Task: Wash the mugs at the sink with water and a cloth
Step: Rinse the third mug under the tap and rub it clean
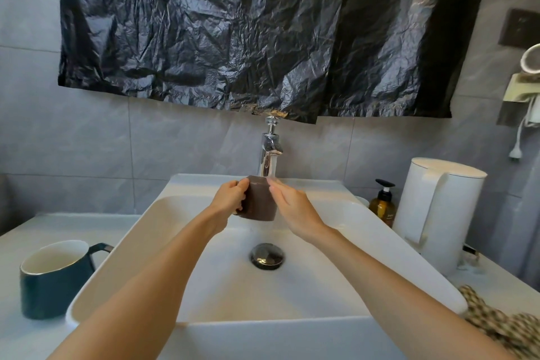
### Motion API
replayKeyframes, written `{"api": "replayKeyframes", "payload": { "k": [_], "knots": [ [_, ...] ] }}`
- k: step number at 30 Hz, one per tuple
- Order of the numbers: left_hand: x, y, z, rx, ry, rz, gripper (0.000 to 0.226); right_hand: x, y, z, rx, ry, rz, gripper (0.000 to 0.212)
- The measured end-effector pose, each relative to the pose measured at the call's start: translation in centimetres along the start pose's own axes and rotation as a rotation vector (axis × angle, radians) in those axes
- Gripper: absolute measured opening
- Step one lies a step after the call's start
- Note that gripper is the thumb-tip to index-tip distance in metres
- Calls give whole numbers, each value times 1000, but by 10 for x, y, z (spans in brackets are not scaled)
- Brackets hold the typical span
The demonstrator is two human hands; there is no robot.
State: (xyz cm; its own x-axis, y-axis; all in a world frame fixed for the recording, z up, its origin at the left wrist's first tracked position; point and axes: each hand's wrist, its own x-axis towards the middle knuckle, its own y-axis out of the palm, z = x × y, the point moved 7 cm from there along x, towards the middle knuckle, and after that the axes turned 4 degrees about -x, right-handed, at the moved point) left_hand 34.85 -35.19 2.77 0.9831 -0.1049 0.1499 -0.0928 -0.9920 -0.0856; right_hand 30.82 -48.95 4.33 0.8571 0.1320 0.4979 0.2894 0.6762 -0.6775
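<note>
A brown mug (261,202) is held over the white sink (365,222), right under the chrome tap (270,152). My left hand (230,196) grips the mug on its left side, fingers curled round the handle area. On the mug's right side, my right hand (287,203) has its fingers straight and touches the mug near the rim. A thin stream of water seems to run from the tap beside the mug. A dark green mug (54,278) with a white inside stands upright on the counter left of the sink. A checked cloth (502,327) lies at the sink's right front corner.
The dark drain plug (267,256) sits in the middle of the basin. A white kettle (438,213) and an amber pump bottle (383,204) stand on the counter to the right. Black plastic sheeting (263,32) hangs on the wall above the tap.
</note>
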Motion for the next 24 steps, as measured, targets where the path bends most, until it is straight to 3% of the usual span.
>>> {"api": "replayKeyframes", "payload": {
  "k": [5,8,11,16,20,24],
  "knots": [
    [-7,16,0,96,22,104,40,3,10,8,-82,-69,55,40],
    [-11,29,0,79,26,193,42,13,2,-16,-81,79,22,40],
    [-9,25,-2,59,16,154,41,12,-11,-37,-67,214,-45,44],
    [-4,17,2,49,12,131,40,8,-17,-15,66,86,-128,39],
    [-5,20,2,-11,-10,150,42,12,-4,-25,153,160,-54,35],
    [-3,24,6,-180,-81,168,43,8,1,-18,107,111,-41,37]
  ]
}}
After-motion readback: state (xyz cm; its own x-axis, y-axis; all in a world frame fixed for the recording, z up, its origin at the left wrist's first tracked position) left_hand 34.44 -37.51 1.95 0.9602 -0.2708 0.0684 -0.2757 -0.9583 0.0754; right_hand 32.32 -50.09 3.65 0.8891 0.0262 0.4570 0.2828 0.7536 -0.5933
